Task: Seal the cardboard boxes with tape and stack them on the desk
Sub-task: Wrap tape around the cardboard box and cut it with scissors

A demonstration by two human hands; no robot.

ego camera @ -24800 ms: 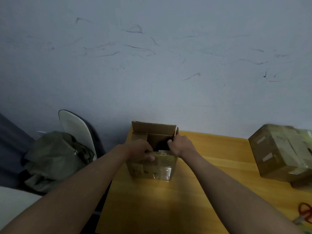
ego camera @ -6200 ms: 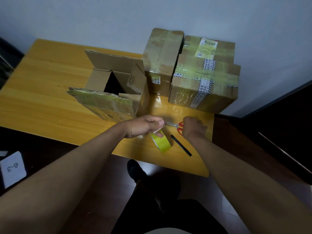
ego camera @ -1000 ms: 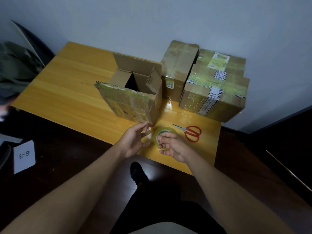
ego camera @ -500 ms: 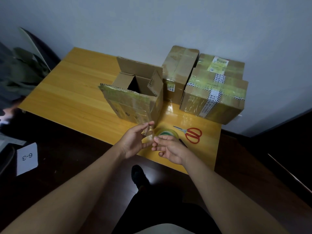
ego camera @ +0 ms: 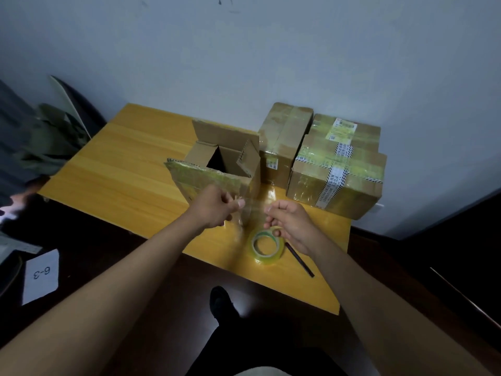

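Both hands were up over the desk (ego camera: 113,169) edge w/ a strip of clear tape (ego camera: 248,210) stretched between them. Left hand (ego camera: 214,206) pinched one end, fingers curled; right hand (ego camera: 288,221) pinched the other (strip faint, hard to trace). Tape roll (ego camera: 267,245) lay flat on the desk just below the right hand, black pen (ego camera: 299,259) beside it. Open box (ego camera: 217,169) stood behind the hands, flaps up, touching two sealed boxes (ego camera: 336,169) at the wall.
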